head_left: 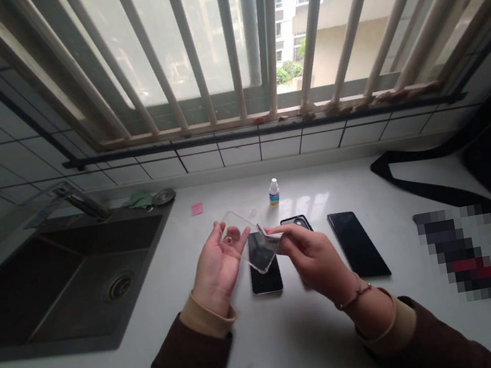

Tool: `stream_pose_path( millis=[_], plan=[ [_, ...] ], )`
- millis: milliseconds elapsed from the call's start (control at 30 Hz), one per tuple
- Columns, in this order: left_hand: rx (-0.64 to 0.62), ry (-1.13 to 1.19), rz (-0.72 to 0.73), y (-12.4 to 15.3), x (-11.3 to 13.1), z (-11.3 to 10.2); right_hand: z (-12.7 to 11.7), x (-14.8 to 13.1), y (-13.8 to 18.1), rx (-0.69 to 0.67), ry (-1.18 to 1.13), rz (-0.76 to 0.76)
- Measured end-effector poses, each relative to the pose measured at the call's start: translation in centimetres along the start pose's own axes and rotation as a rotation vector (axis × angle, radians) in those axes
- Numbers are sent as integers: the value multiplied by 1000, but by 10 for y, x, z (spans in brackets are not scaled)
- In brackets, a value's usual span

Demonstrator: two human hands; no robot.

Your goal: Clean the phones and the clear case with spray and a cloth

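Observation:
A clear phone case is held up, tilted, over the counter. My left hand grips its left edge, the fingers curled behind the see-through plastic. My right hand pinches a thin, folded whitish piece, perhaps a cloth, against the case's right edge. Beneath the case lies a dark phone, partly covered by it. A black phone case with a camera cutout is mostly hidden behind my right hand. To the right of that hand lies a larger black phone.
A small white-capped bottle stands behind the case, with a pink note to its left. The sink and faucet are at left, near a green cloth. A black bag's strap and a blurred-out item occupy the right.

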State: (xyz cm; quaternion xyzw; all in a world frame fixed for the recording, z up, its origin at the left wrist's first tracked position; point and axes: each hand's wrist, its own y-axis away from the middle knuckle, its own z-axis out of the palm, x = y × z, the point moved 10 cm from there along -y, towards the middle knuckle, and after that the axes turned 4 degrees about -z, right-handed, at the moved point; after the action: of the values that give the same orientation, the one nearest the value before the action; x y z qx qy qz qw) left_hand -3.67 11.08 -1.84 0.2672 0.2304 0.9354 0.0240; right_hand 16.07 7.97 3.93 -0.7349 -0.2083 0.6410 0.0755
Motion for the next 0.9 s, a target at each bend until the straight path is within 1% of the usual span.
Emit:
stream_pose_path(
  millis=[67, 133, 167, 233, 300, 400, 500, 567, 667, 733, 800, 833, 900],
  plan=[
    [-63, -32, 10, 5, -1, 11, 5, 25, 0, 17, -212, 185],
    [-129, -72, 3, 10, -5, 21, 13, 43, 3, 32, -421, 335],
    [-156, -90, -12, 12, -9, 25, 16, 49, 4, 46, -499, 386],
    [-209, -128, -60, 16, -18, 30, 20, 54, 6, 71, -587, 438],
    [-267, -161, -120, 20, -27, 34, 22, 52, 7, 75, -612, 446],
    [-335, -179, -196, 26, -36, 39, 22, 48, 9, 53, -578, 452],
    [-337, -158, -219, 30, -37, 39, 15, 52, 9, 76, -512, 473],
    [-299, -159, -213, 29, -37, 36, 3, 60, 8, 154, -468, 483],
    [-273, -218, -230, 28, -42, 30, -19, 71, 6, 331, -458, 474],
    [-308, -291, -259, 30, -49, 31, -33, 75, 5, 448, -482, 443],
    [-356, -380, -286, 33, -56, 33, -47, 75, 5, 533, -468, 404],
    [-383, -420, -298, 36, -59, 34, -53, 71, 5, 550, -418, 375],
    [-449, -481, -338, 42, -67, 37, -64, 54, 3, 539, -199, 271]
  ],
)
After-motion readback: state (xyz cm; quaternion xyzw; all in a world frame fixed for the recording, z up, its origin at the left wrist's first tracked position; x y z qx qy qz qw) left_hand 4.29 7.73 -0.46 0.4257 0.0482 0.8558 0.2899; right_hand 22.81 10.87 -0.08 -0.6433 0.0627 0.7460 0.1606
